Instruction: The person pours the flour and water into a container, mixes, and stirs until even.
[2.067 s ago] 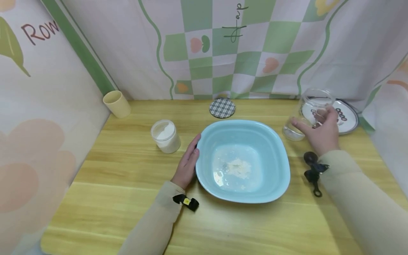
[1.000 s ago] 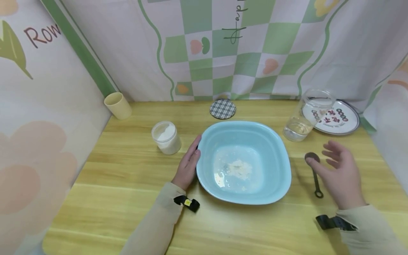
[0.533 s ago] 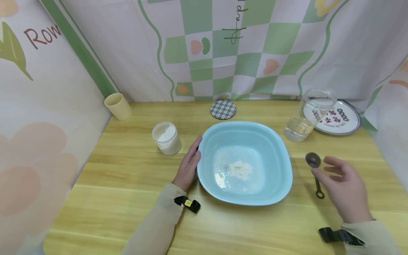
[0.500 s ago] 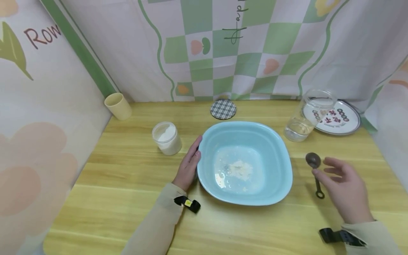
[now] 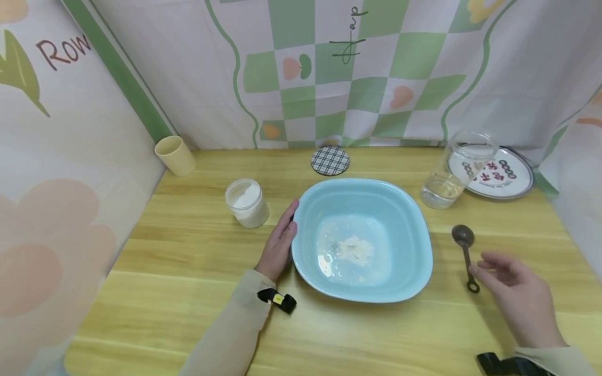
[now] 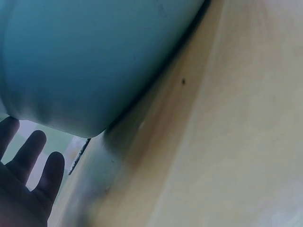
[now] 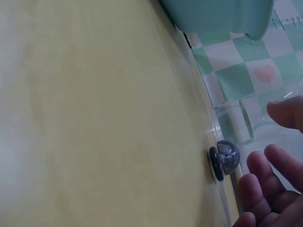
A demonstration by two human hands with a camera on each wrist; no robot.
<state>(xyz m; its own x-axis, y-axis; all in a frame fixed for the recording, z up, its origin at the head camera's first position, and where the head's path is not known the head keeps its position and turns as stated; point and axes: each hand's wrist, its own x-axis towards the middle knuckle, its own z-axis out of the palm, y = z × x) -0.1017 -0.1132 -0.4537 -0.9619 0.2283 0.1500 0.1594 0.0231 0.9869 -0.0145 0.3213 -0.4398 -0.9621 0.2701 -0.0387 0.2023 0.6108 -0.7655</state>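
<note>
A light blue basin stands in the middle of the table, with a small heap of white powder and some wet shine on its floor. My left hand rests against the basin's left side, its fingers straight along the wall. To the right of the basin lies a dark measuring spoon, bowl away from me. My right hand hovers beside the spoon's handle, thumb and fingers apart. In the right wrist view nothing is between the fingers, and the spoon appears beyond them.
A clear jar of white powder stands left of the basin. Behind the spoon are a clear pitcher with some liquid and a patterned plate. At the back sit a yellow cup and a checked coaster.
My right hand has let go of the clear pitcher and come back toward me, down to beside the spoon's handle. The left hand has stayed on the basin.
</note>
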